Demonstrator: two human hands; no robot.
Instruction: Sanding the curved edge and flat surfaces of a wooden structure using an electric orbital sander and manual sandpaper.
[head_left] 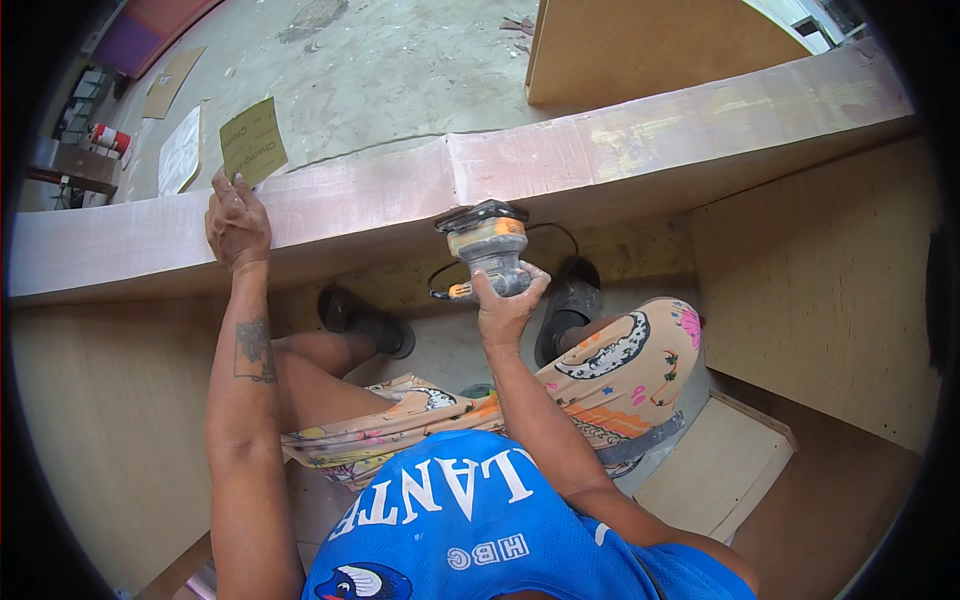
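My right hand (508, 312) is wrapped round the body of an orange and grey electric sander (487, 245). The sander's dark pad faces away from me and meets or nearly meets the near edge of a long, pale pinkish panel (360, 190). My left hand (240, 225) is over the panel to the left, its fingers closed on the lower corner of an olive-brown sheet of sandpaper (253, 142). The sheet stands up past the panel's far edge, its printed backing toward me. Dust whitens the fingers of my left hand.
Plywood sides (815, 290) enclose me at left and right. A wooden box-like piece (715, 465) lies low at right. Past the panel are a brown board (650, 50), a white sheet (180, 150), cardboard (173, 82) and a red-and-white can (108, 138) on the concrete floor. The sander's cable loops near my feet.
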